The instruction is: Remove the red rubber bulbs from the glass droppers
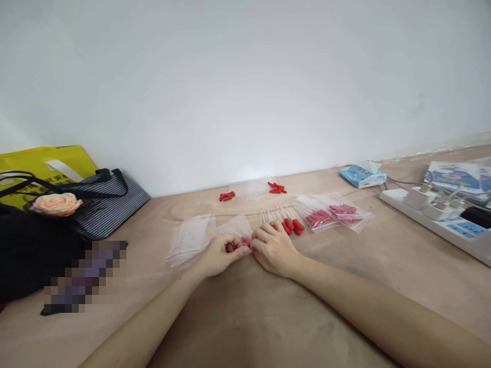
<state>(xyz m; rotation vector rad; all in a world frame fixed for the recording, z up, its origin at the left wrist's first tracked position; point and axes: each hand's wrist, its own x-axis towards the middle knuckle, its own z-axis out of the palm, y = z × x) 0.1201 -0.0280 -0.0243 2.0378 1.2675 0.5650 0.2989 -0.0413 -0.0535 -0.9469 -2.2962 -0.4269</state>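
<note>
My left hand (224, 253) pinches the near edge of a clear plastic bag (235, 225) with thumb and fingers. Some red pieces (245, 242) show between the hands, apparently inside the bag. My right hand (276, 251) is closed on the same edge from the right, its fingertips touching the bag near my left thumb. Just beyond the right hand lie thin white sticks with red handles (297, 226), partly hidden by its fingers. Left of my left hand is a stack of flat clear bags (192, 236).
Filled bags of red-ended sticks (321, 217) overlap on the right. Red pieces (227, 196) and white sticks (256, 196) lie near the wall. A tissue pack (362, 175) and power strip (466, 227) are right; a striped bag (109, 204) and artificial flower (57, 204) left.
</note>
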